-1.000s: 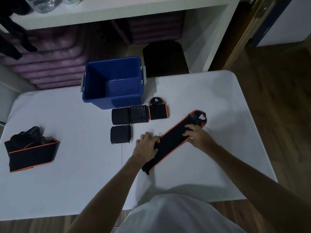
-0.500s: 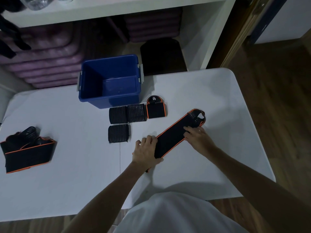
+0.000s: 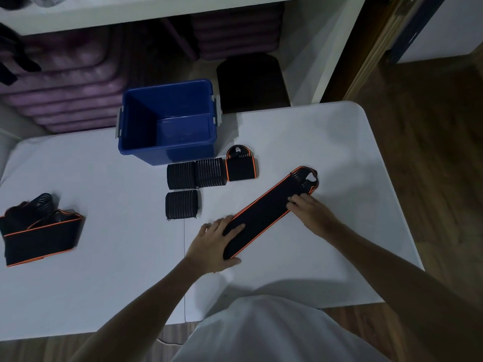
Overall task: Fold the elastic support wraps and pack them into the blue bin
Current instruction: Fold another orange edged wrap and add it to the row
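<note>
**Both hands on long wrap, bin empty**

Long orange-edged wrap [image 3: 271, 210] lies diagonally on white table [image 3: 104, 257], loop end at 1 o'clock. Left hand [image 3: 214, 244] grips the near end, thumb under, fingers over. Right hand [image 3: 311, 215] presses flat fingers near the loop end. Blue bin [image 3: 167, 121] at 11 o'clock; four folded wraps [image 3: 196, 173] just beside it. Unfolded pile [image 3: 39, 228] at 9 o'clock.

blue bin [image 3: 167, 155] glossy plastic; wrap [image 3: 269, 210] matt black cloth; floor [image 3: 431, 126] wood
</note>
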